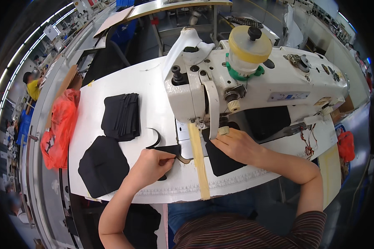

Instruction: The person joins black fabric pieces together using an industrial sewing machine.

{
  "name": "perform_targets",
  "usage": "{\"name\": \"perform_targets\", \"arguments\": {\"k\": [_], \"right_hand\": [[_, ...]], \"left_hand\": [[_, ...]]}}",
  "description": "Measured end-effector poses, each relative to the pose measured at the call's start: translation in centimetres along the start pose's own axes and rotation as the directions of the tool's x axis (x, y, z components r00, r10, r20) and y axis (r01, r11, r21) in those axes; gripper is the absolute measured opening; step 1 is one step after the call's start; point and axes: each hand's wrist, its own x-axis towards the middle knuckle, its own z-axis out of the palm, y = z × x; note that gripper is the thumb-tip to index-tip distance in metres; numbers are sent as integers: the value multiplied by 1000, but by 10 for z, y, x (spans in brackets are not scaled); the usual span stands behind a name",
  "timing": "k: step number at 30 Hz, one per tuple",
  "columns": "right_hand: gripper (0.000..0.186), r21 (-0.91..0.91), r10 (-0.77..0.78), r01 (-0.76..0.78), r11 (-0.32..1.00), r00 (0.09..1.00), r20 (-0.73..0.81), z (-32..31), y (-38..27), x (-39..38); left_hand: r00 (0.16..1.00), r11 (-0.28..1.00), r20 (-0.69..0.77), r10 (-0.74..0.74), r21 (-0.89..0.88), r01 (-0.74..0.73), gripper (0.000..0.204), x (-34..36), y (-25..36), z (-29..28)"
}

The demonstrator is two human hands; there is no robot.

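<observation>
A white sewing machine (274, 79) stands over the white table. My left hand (151, 166) is closed, finger and thumb pinching a narrow black fabric strip (169, 150) left of the needle area. Part of that strip curls up on the table behind the hand. At the right of the presser foot, my right hand (237, 146) has its fingers pressed together on the edge of a black fabric piece (222, 161), which lies flat under it. A pale yellow tape (200, 170) runs between my hands from the machine head to the table's front edge. The needle tip is hidden.
On the left of the table sit a stack of black fabric pieces (121, 116) and a larger black piece (104, 166). Another black piece (268, 122) lies behind my right hand. Orange-red plastic bags (61, 126) hang off the left side. Loose reddish threads (308, 145) lie at the right.
</observation>
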Motion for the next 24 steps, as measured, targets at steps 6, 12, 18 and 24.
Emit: {"name": "perform_targets", "arguments": {"k": [6, 12, 18, 24], "right_hand": [[25, 196, -21, 3, 981, 996, 90, -11, 11, 11], [31, 82, -32, 8, 997, 952, 304, -14, 12, 18], [27, -154, -65, 82, 985, 991, 115, 10, 10, 11], [13, -44, 10, -9, 999, 1000, 7, 13, 14, 12]], "left_hand": [[883, 887, -345, 318, 438, -148, 28, 11, -1, 1], [971, 984, -168, 172, -12, -177, 32, 38, -27, -4], [976, 984, -121, 181, 18, -180, 37, 42, -10, 1], [972, 970, -73, 225, -74, -230, 37, 36, -7, 4]]}}
